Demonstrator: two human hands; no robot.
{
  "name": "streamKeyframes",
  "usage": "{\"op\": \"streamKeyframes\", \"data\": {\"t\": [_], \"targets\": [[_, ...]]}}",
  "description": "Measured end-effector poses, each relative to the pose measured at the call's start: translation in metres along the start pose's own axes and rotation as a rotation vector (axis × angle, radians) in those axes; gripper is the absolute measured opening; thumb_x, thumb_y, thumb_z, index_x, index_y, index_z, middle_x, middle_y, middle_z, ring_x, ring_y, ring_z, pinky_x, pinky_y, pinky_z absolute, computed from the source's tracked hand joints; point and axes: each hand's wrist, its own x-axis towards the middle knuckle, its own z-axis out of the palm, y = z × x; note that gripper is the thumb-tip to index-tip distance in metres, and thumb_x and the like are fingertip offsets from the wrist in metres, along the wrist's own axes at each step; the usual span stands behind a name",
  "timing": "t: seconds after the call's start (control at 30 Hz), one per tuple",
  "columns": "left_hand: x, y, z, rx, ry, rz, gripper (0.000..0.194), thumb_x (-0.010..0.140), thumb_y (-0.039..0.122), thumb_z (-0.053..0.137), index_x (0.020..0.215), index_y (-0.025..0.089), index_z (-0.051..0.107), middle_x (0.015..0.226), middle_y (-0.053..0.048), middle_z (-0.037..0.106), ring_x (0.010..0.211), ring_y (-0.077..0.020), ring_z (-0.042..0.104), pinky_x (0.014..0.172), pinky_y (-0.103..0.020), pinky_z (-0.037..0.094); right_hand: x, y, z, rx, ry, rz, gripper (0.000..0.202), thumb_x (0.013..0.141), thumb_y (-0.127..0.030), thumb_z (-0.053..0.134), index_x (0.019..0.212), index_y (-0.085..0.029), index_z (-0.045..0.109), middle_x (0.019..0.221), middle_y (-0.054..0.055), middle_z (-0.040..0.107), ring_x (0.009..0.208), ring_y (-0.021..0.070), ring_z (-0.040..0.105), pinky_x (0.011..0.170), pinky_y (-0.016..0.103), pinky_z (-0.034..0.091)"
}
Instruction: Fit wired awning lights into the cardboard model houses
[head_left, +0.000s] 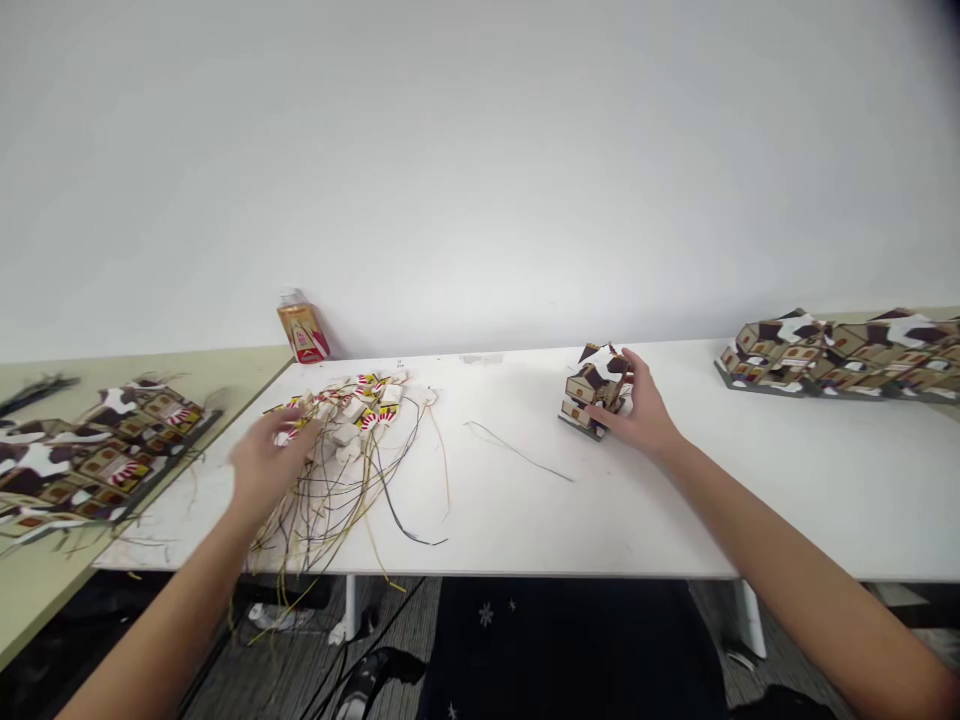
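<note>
At the left of the white table, my left hand (271,455) is over a pile of small white pieces with thin wires (346,425), some with red-and-white stripes and yellow parts. The hand is blurred, and its fingertips merge with the pile, so I cannot tell whether they grip a piece. My right hand (636,408) is closed around the right side of a miniature house (585,395) with brown roofs and white snow patches. The house is upright on or just above the table; its right side is hidden by my fingers.
Wires (322,510) trail over the table's front edge. A loose thin wire (517,452) lies mid-table. Several similar houses (847,355) stand in a row at right; more (97,450) with wires sit on the left table. A bottle (304,330) leans by the wall.
</note>
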Motion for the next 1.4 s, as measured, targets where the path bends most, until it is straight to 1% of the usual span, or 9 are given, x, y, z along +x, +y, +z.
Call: {"op": "streamKeyframes", "data": {"t": [0.13, 0.23, 0.4, 0.53, 0.67, 0.9, 1.03, 1.17, 1.4], "targets": [[-0.023, 0.058, 0.022, -0.051, -0.304, 0.223, 0.044, 0.081, 0.057, 0.051, 0.095, 0.02, 0.07, 0.077, -0.003, 0.069, 0.075, -0.0198, 0.064, 0.076, -0.03, 0.048, 0.0, 0.002, -0.002, 0.011, -0.106, -0.106, 0.11, 0.068, -0.055, 0.075, 0.152, -0.028, 0.01, 0.148, 0.016, 0.036, 0.123, 0.0346, 0.049, 0.102, 0.054, 0.04], [-0.024, 0.093, 0.034, 0.11, -0.409, 0.291, 0.047, 0.082, 0.053, 0.049, 0.109, 0.019, 0.068, 0.084, -0.006, 0.07, 0.081, -0.023, 0.064, 0.073, -0.031, 0.047, -0.001, 0.001, 0.0, 0.013, -0.105, -0.135, 0.11, 0.07, -0.055, 0.074, 0.153, -0.028, 0.007, 0.145, 0.016, 0.038, 0.125, 0.0349, 0.047, 0.102, 0.054, 0.04], [-0.011, 0.129, 0.046, 0.241, -0.435, 0.249, 0.031, 0.086, 0.036, 0.045, 0.093, 0.021, 0.071, 0.094, -0.011, 0.071, 0.092, -0.0292, 0.065, 0.073, -0.034, 0.047, -0.001, -0.006, 0.011, -0.062, -0.008, -0.038, 0.116, 0.065, -0.065, 0.074, 0.152, -0.026, 0.006, 0.144, 0.018, 0.035, 0.115, 0.0333, 0.053, 0.098, 0.057, 0.042], [-0.007, 0.157, 0.034, 0.238, -0.278, 0.186, 0.033, 0.092, 0.032, 0.037, 0.103, 0.017, 0.065, 0.093, -0.016, 0.069, 0.09, -0.0327, 0.065, 0.071, -0.038, 0.047, -0.001, -0.011, 0.016, -0.128, 0.03, -0.053, 0.118, 0.065, -0.068, 0.074, 0.152, -0.027, 0.005, 0.145, 0.018, 0.03, 0.119, 0.035, 0.049, 0.098, 0.06, 0.041], [-0.015, 0.19, 0.013, 0.115, 0.14, 0.155, 0.031, 0.096, 0.036, 0.039, 0.11, 0.019, 0.061, 0.078, -0.012, 0.066, 0.068, -0.0255, 0.062, 0.063, -0.033, 0.042, -0.001, -0.013, 0.013, -0.092, 0.089, -0.186, 0.112, 0.068, -0.067, 0.072, 0.151, -0.026, 0.01, 0.145, 0.018, 0.027, 0.12, 0.0328, 0.045, 0.098, 0.056, 0.043], [-0.032, 0.227, 0.037, -0.221, 0.698, 0.938, 0.013, 0.092, 0.019, 0.054, 0.101, 0.018, 0.062, 0.088, -0.008, 0.069, 0.083, -0.0179, 0.064, 0.07, -0.028, 0.044, -0.001, -0.019, -0.003, -0.043, 0.27, -0.436, 0.075, 0.081, -0.049, 0.066, 0.143, -0.024, 0.03, 0.13, 0.015, 0.039, 0.118, 0.0289, 0.044, 0.09, 0.047, 0.048], [-0.046, 0.233, 0.063, -0.271, 0.673, 1.287, 0.015, 0.086, 0.012, 0.061, 0.099, 0.02, 0.06, 0.09, -0.004, 0.07, 0.091, -0.0176, 0.065, 0.082, -0.03, 0.049, -0.001, -0.024, -0.01, -0.177, 0.315, -0.606, 0.051, 0.084, -0.041, 0.064, 0.129, -0.024, 0.047, 0.115, 0.013, 0.05, 0.11, 0.0276, 0.051, 0.09, 0.047, 0.045], [-0.062, 0.235, 0.078, -0.251, 0.539, 1.387, 0.012, 0.087, 0.012, 0.061, 0.094, 0.021, 0.06, 0.089, -0.001, 0.069, 0.097, -0.018, 0.064, 0.088, -0.033, 0.049, -0.004, -0.033, -0.01, -0.294, 0.324, -0.859, 0.019, 0.083, -0.032, 0.065, 0.099, -0.023, 0.06, 0.086, 0.005, 0.055, 0.078, 0.0175, 0.054, 0.074, 0.037, 0.039], [-0.057, 0.227, 0.084, -0.296, 0.498, 1.185, 0.011, 0.086, 0.014, 0.063, 0.096, 0.018, 0.06, 0.082, -0.002, 0.069, 0.088, -0.0177, 0.064, 0.085, -0.033, 0.045, -0.025, -0.046, -0.001, -0.38, -0.303, -1.16, 0.022, 0.09, -0.031, 0.053, 0.072, -0.019, 0.054, 0.061, -0.002, 0.048, 0.057, 0.0113, 0.037, 0.066, 0.032, 0.026]]}}
